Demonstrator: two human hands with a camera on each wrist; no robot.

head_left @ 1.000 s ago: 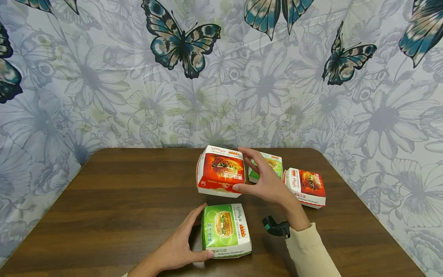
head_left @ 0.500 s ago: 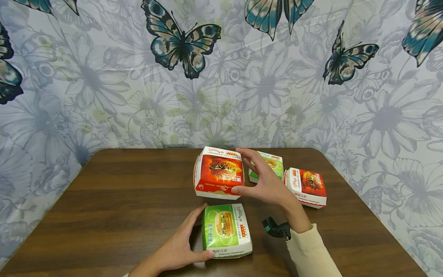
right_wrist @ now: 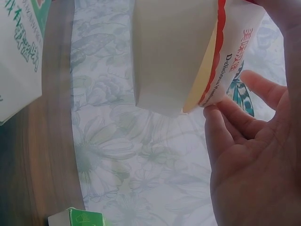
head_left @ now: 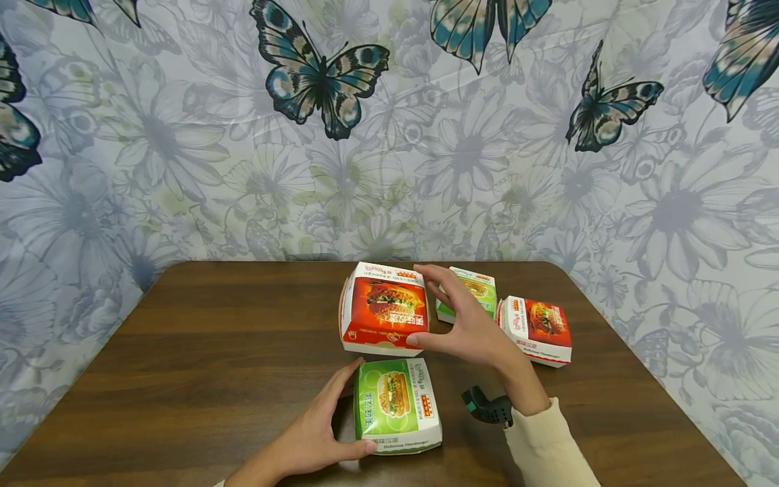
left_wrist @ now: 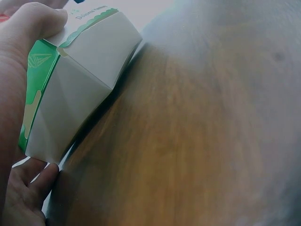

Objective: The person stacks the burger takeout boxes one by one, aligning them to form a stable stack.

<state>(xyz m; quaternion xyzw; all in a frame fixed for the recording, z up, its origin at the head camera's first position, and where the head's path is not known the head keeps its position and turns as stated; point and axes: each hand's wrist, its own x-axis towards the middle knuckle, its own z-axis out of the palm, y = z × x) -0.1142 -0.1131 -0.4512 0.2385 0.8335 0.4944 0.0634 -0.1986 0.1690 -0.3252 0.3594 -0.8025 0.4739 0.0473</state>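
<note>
My right hand (head_left: 465, 318) grips a red and white hamburger box (head_left: 383, 308) by its right side, thumb at the near edge and fingers at the far one. In the right wrist view the red box (right_wrist: 174, 52) shows its pale side and hangs above the table. Just in front of it, a green and white hamburger box (head_left: 389, 399) sits on the table. My left hand (head_left: 316, 419) holds that green box from the left, with the thumb on its near corner. The left wrist view shows the green box's (left_wrist: 84, 84) white sides and the thumb over its edge.
Behind my right hand stands another green hamburger box (head_left: 477, 291), partly hidden. A second red hamburger box (head_left: 538, 328) lies right of it. Brown wooden table (head_left: 182, 365) spreads to the left; a butterfly-print cloth (head_left: 389, 169) hangs behind its far edge.
The red box in my right hand has shifted slightly left and lower, closer to the front green box. My left hand and the other boxes have stayed put.
</note>
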